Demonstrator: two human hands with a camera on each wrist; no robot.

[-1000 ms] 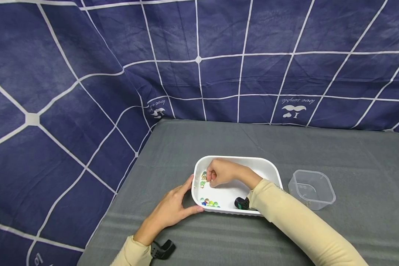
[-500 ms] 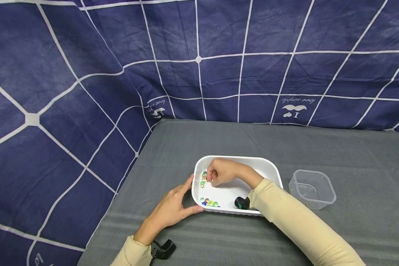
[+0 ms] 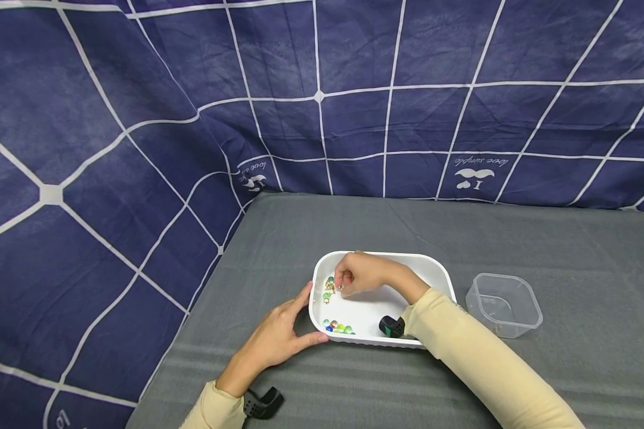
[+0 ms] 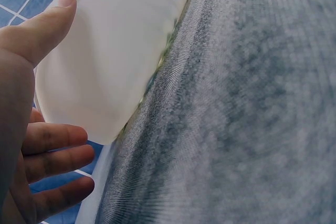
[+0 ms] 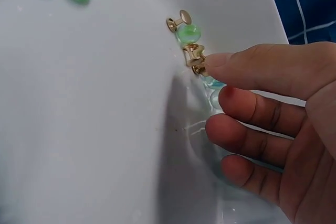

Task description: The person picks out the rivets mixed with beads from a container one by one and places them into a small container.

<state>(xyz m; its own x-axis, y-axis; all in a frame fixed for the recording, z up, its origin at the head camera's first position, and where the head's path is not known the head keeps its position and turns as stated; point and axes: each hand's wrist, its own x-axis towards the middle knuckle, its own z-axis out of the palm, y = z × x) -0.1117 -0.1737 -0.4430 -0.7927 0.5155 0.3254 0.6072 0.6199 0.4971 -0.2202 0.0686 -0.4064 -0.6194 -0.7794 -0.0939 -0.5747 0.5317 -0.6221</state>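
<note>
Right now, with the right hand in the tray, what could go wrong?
The right hand appears to pinch a small gold stud, which could slip from its grip. A green marble near that hand may roll if nudged. The left hand touches the white tray, so a push there might shift it.

Under even light, a soft shadow streaks the white tray point(image 5: 94, 108), while the left wrist view blurs grey cloth point(image 4: 252, 98).
</note>
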